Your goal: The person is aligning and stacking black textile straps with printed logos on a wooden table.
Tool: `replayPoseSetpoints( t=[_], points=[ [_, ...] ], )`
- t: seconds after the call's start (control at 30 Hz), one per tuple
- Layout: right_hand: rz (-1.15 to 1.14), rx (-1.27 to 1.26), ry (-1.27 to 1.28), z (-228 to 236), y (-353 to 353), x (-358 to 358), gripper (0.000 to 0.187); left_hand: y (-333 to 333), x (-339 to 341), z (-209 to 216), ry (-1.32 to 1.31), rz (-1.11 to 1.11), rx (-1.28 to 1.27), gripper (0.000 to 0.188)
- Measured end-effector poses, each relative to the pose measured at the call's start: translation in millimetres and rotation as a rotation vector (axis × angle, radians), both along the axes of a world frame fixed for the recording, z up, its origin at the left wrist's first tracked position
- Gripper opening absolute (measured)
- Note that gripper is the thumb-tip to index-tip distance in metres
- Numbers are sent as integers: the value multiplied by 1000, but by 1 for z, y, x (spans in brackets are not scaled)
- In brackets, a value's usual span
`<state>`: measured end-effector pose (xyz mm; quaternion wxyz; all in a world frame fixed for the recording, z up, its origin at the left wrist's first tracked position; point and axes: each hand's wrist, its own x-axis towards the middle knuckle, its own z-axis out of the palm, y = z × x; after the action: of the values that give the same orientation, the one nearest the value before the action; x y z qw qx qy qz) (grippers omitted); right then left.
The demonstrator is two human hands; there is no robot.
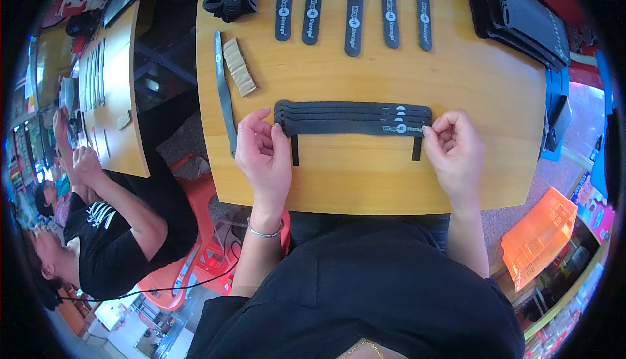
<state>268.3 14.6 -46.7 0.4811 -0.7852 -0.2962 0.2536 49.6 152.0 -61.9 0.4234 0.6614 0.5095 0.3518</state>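
Toward the near edge of the worktop (365, 183), the strap stack (345, 124) lies between a loosely curled left hand (264, 153) and narrowly closed right hand (454, 153), firm grip unconfirmed; uneven pressure could skew its layers across the black strips (295, 150).

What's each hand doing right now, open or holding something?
Left hand: partly curled at the left end of the dark strap stack; grip can't be told.
Right hand: curled at the stack's right end; grip can't be told.
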Motion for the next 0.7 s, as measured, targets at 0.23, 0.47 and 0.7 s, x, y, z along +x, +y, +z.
replayPoseSetpoints(
  t=[0.23,0.47,0.7],
  points=[
    [23,4,-10,3,0,1,19,-1,0,1,66,-28,41,23],
    [13,-13,13,5,0,2,20,0,-2,-4,104,-35,91,21],
    [16,-30,-18,6,1,2,21,2,-3,-4,162,-44,162,22]
  ],
)
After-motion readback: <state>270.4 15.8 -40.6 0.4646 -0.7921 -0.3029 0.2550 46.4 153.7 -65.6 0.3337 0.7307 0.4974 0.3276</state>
